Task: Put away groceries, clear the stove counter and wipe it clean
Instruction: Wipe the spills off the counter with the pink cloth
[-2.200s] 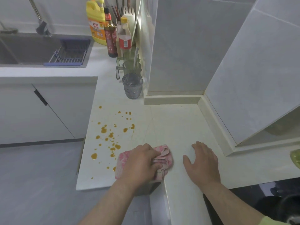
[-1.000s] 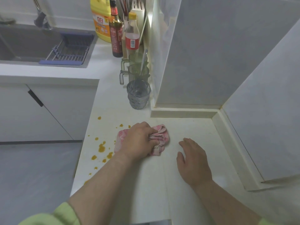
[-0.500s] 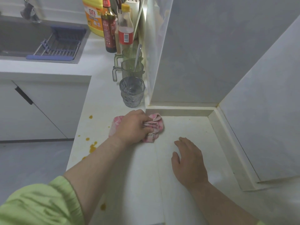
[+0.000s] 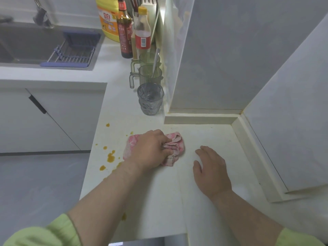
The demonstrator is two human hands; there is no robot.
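Probable spoon (image 4: 156, 59) in ribbed mug (image 4: 150, 76), grey tumbler (image 4: 150, 99) beside.

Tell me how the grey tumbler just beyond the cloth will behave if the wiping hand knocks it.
The tumbler looks empty and stands upright, so a knock near its rim would probably tip it. It appears to be glass, so likely fragile. On the smooth counter a low push would probably slide it.

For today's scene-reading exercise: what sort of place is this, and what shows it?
Probably a home kitchen: a sink set into the white counter, sauce bottles and glass cups by the wall, and the left hand gripping a pink cloth beside orange spills.
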